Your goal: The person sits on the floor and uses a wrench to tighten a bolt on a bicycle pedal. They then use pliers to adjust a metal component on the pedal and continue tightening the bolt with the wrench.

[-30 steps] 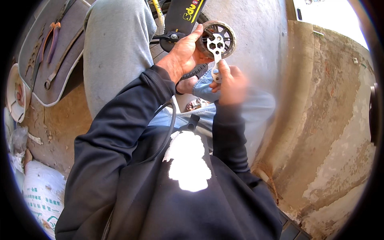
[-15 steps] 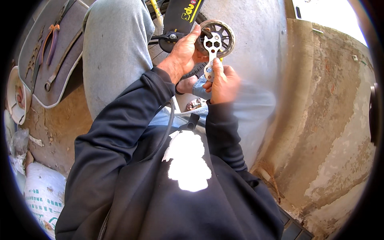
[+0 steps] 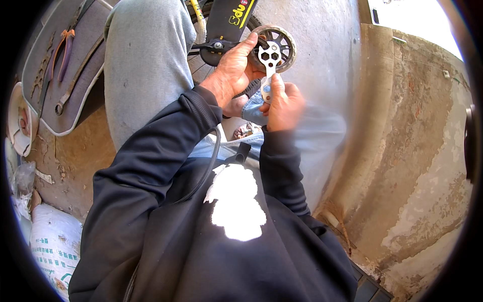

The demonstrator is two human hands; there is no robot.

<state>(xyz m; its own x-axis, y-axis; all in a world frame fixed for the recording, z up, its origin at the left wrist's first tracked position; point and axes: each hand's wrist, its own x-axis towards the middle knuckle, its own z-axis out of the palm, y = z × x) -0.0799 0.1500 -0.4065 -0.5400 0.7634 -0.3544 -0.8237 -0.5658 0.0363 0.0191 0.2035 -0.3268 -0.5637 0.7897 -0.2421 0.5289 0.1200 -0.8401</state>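
Observation:
My left hand [image 3: 232, 71] is closed on a small wheel [image 3: 287, 46] with black spokes and a pale see-through tyre, its thumb up along the near side. Some of its fingers are hidden behind the wheel. In my right hand [image 3: 284, 104] is a flat silver multi-hole wrench [image 3: 270, 66], pinched by its lower end under the thumb. The wrench's upper end lies over the wheel's middle; whether a hole sits around a nut there I cannot tell. Just left of the wheel are a black chain guard [image 3: 230, 24] and a black bracket with a bolt [image 3: 218, 45].
A grey padded mat [image 3: 93, 75] at the left holds pliers [image 3: 65, 53] with orange and purple handles and a long ring spanner [image 3: 78, 83]. My jeans-covered knee [image 3: 146, 65] stands between mat and wheel. A worn wall [image 3: 407, 126] rises on the right; a white sack [image 3: 55, 241] lies lower left.
The wrench and my right hand have shifted slightly to the right. My left hand has moved a little the same way, still on the wheel.

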